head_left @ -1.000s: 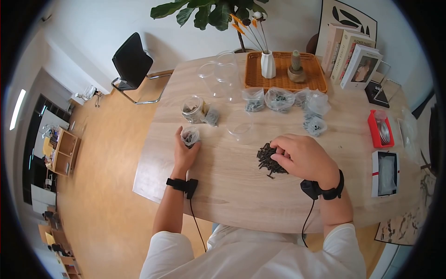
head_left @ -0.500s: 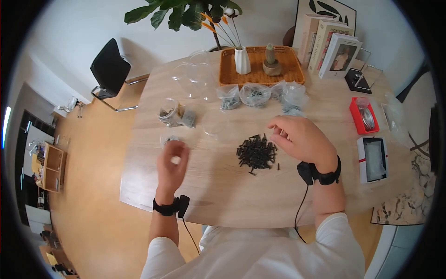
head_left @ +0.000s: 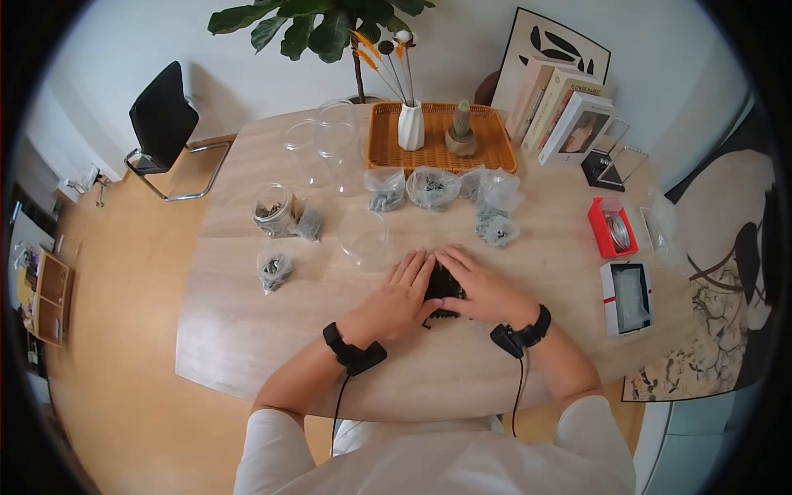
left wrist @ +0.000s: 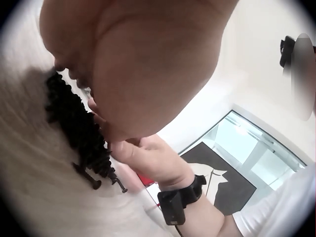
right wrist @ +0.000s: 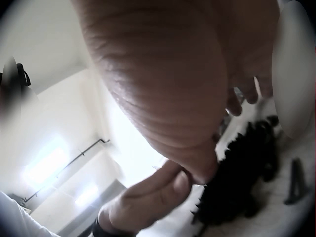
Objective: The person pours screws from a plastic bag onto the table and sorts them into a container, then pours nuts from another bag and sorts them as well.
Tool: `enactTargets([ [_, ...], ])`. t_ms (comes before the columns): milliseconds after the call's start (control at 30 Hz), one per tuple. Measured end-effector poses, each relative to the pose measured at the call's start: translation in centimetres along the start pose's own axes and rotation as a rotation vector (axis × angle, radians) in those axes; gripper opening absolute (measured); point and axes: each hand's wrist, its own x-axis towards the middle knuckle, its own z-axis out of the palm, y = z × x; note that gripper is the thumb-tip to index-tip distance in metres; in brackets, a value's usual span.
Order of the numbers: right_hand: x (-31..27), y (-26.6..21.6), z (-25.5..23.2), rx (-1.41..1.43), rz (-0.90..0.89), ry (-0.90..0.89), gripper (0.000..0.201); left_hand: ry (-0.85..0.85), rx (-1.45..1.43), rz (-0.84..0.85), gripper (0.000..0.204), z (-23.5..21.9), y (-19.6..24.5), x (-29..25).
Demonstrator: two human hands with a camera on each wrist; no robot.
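A pile of black screws (head_left: 445, 286) lies on the table, partly hidden under both hands. My left hand (head_left: 394, 297) reaches over its left side with straight fingers, and my right hand (head_left: 488, 292) does the same from the right. Their fingertips come close together at the far side of the heap, and the thumbs meet at its near side. In the left wrist view the screws (left wrist: 74, 121) are heaped under the palm, with a couple lying loose at the edge. The right wrist view has the heap (right wrist: 239, 173) beside the thumbs.
A small bag of screws (head_left: 274, 271) stands on the left, near a glass jar (head_left: 275, 213). Behind the hands are a clear round container (head_left: 364, 239) and several filled plastic bags (head_left: 433, 190). A wicker tray (head_left: 503, 157) sits farther back; a red box (head_left: 612, 228) is right.
My left hand has let go of the small bag, which stands on the table, and moved right to the screws. The right hand lifted off the heap, then came back beside it, fingers straight.
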Motion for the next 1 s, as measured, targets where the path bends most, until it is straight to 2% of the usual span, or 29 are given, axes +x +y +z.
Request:
enactTargets([
  [100,0.1,0.2,0.9,-0.133,-0.033,0.025,0.091,0.053,0.08,0.093,0.072,-1.5,0.9,-0.1],
  [133,0.3,0.9,1.6,-0.09,-0.021,0.002,0.098,0.062,0.071,0.089,0.072,-3.7,2.2,0.0],
  [200,0.8,0.7,1.6,-0.116,-0.041,-0.029,0.1,-0.279,-0.097,-0.209,0.073,-9.4,4.8,0.5],
  [233,1.0,0.6,1.7,-0.134,-0.062,-0.048,0.103,-0.274,-0.104,-0.208,0.073,-10.1,4.7,0.4],
  [300,1.4,0.8,2.2,-0.107,-0.066,-0.042,0.105,0.492,0.304,-0.086,0.081,-11.1,4.1,0.1],
  [333,1.4,0.8,2.5,-0.072,-0.07,-0.031,0.107,0.492,0.303,-0.091,0.081,-11.4,3.3,0.3],
  [400,1.5,0.6,2.6,-0.081,-0.066,-0.045,0.108,0.612,0.537,-0.259,0.089,-11.6,1.1,1.1],
  [433,1.7,0.6,2.5,-0.091,-0.06,-0.056,0.108,0.615,0.54,-0.259,0.089,-11.7,0.5,1.4],
  [500,1.7,0.6,2.4,-0.075,-0.06,-0.048,0.109,0.286,0.373,-0.533,0.092,-11.6,-0.2,1.8],
  [633,1.7,0.5,2.3,-0.067,-0.054,-0.038,0.109,0.219,0.281,-0.557,0.086,-11.1,0.3,3.7],
  [700,1.6,0.4,2.4,-0.065,-0.068,-0.022,0.108,0.231,0.317,-0.33,0.076,-9.7,-0.1,4.9],
  [833,1.5,0.2,2.5,-0.083,-0.099,0.009,0.106,0.21,0.285,-0.242,0.072,-8.4,-0.3,7.5],
  [1000,1.2,0.3,2.9,-0.043,-0.115,0.034,0.103,0.222,0.273,-0.216,0.079,-8.5,-1.0,7.6],
])
